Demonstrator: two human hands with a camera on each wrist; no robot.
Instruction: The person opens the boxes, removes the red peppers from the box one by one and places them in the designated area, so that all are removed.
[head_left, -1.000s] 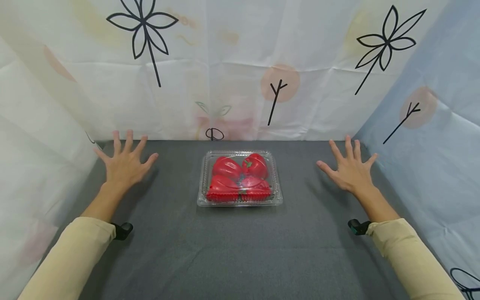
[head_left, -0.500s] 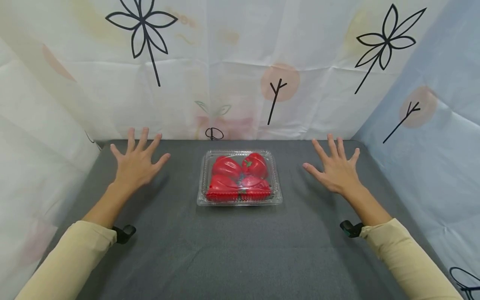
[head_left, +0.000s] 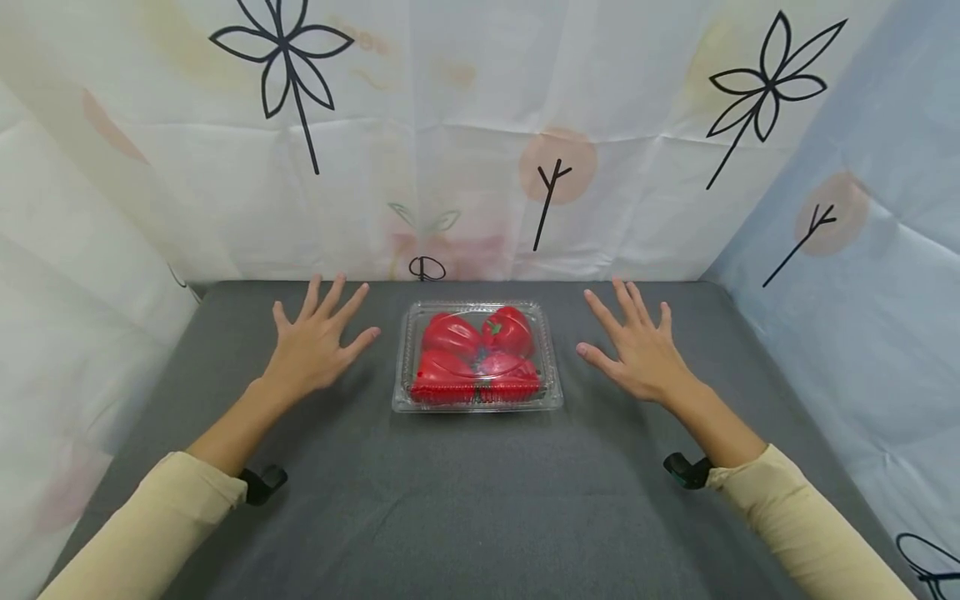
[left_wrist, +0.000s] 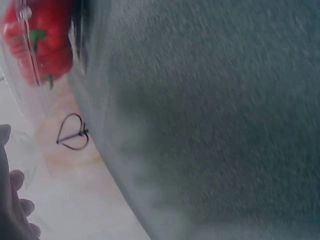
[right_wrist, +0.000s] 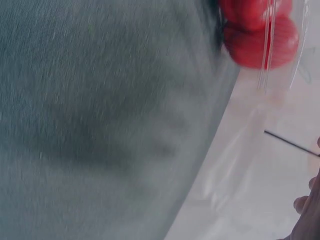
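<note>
Clamshell (head_left: 476,408) of red bell peppers (head_left: 450,335) is now flanked more closely by left hand (head_left: 310,352) and right hand (head_left: 639,356), spread and empty; judged an approach, contact unmade.

Grey table (head_left: 480,508), clear box (head_left: 480,407)

The table has a dull grey, woven-looking top, faintly creased towards the front, with its far right corner rounded. The box lies flat on it, about midway between the sides and near the far edge, a strip of grey showing behind. Its longer sides run along that edge. Four red peppers (head_left: 452,335) sit in the box, two behind and two in front. Soft shadows (head_left: 633,442) fall on the table to either side.
</note>
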